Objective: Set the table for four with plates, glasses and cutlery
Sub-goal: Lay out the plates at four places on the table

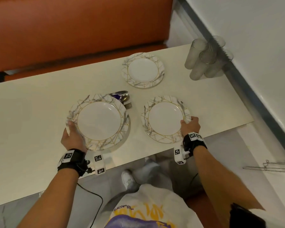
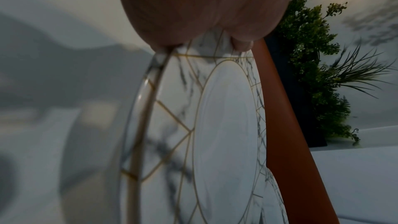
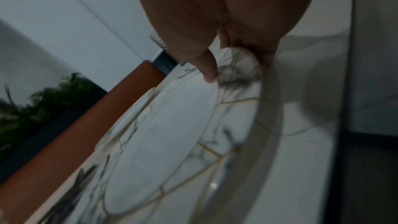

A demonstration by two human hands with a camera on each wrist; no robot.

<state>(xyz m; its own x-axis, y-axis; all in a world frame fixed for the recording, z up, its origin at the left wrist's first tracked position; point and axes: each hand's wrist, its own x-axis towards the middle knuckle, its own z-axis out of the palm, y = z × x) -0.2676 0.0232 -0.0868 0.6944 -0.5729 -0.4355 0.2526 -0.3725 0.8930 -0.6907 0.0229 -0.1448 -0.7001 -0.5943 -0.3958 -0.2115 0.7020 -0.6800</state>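
Three marble-patterned plates with gold lines are in the head view. My left hand (image 1: 72, 134) grips the near-left rim of the left plate (image 1: 98, 120), which hovers above the cream table (image 1: 31, 112) and casts a shadow. In the left wrist view my thumb pinches that plate (image 2: 224, 125) at its rim. My right hand (image 1: 190, 124) grips the right rim of the right plate (image 1: 164, 119), which lies near the table's front edge; the right wrist view shows the same plate (image 3: 163, 142). A third plate (image 1: 143, 69) lies further back. Cutlery (image 1: 124, 97) peeks out behind the left plate.
Several clear glasses (image 1: 204, 58) stand together at the table's far right corner, beside a grey wall ledge. An orange bench (image 1: 72, 30) runs along the far side. Green plants (image 2: 312, 57) stand behind the bench. The table's left half is bare.
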